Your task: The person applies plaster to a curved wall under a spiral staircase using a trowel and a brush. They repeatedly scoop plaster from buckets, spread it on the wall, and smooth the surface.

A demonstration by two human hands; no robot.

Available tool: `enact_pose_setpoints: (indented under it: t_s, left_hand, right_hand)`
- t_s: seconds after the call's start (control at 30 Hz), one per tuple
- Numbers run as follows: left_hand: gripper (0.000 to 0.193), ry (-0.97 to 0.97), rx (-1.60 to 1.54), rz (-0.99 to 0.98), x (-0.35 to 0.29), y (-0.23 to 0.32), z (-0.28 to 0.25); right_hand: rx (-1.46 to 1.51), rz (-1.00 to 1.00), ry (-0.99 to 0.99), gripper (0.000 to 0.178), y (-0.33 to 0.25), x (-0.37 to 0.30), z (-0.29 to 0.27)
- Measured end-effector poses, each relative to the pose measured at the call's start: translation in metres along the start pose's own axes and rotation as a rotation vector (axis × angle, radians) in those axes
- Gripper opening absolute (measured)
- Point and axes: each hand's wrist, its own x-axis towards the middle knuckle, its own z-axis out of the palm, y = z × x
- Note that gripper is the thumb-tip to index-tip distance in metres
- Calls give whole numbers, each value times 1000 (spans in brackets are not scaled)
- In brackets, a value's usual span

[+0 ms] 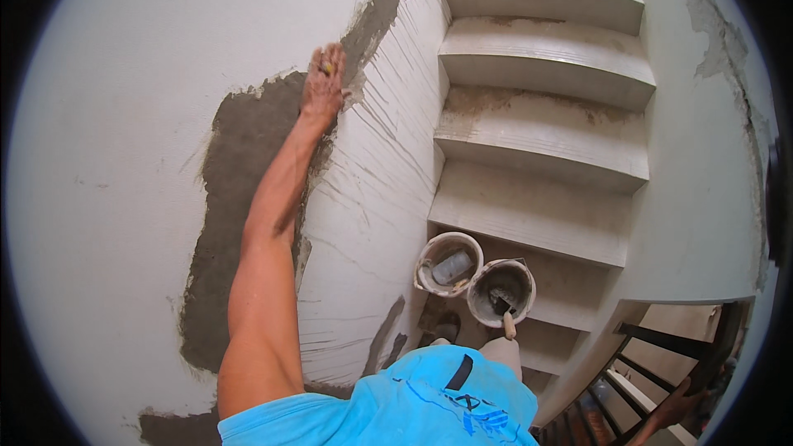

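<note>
Left hand [324, 87]: fingers together on the grey patch [252, 144]; cannot tell if pinching
Right hand [671, 406]: dim, by the railing [667, 342]; grip unclear
Buckets [450, 242]: between the hands, trowel [510, 327] in one

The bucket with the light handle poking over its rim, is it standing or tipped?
Standing: the bucket shows its round mouth to the camera looking down, and the handle crosses its rim.

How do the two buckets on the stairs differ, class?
The left bucket stands nearer the streaked wall; the right bucket stands farther from it. The left bucket holds a pale grey block-like item within its rim; from the right bucket, a light-coloured tool handle juts over the rim. Both are round, open-topped and smeared with grey.
</note>
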Motion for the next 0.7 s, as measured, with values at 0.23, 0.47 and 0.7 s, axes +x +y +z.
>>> enact_pose_setpoints:
  t_s: [0.23, 0.47, 0.7]
  left_hand:
    - [93, -55, -93, 6, -4, 20, -18]
    - [89, 31, -124, -31, 26, 4, -1]
    - [81, 1, 3, -55, 47, -6, -6]
  right_hand:
    - [35, -25, 19, 74, 14, 4, 7]
    - [71, -100, 190, 69, 13, 3, 17]
    - [24, 61, -21, 65, -10, -5, -11]
